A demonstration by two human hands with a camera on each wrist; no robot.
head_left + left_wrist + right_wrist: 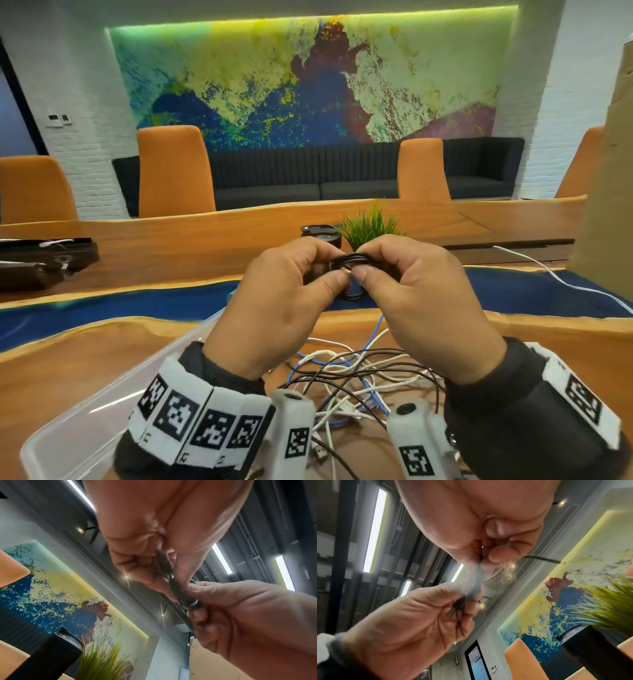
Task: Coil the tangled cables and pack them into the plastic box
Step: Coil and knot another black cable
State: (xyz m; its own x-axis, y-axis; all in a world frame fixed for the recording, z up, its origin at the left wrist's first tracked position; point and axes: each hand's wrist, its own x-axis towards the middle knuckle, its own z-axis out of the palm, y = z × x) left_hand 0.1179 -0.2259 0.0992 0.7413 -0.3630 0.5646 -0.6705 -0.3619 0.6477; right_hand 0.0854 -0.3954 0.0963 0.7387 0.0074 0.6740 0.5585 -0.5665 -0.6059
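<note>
Both hands are raised above the table and hold a small coil of black cable (349, 265) between them. My left hand (291, 291) pinches the coil's left side with thumb and fingers, and my right hand (404, 284) pinches its right side. In the left wrist view the black cable (173, 582) runs from my left fingers down into the right hand (240, 615). The right wrist view shows the same black cable (479, 566), blurred, between both hands. A tangle of white, black and blue cables (359, 377) lies on the table below. The clear plastic box (85, 421) sits at the lower left.
A black cup (320, 236) and a small green plant (370, 228) stand just behind my hands. A white cable (561, 281) trails off to the right. Dark cases (44, 260) lie at the left edge. A cardboard box (606, 188) rises on the right.
</note>
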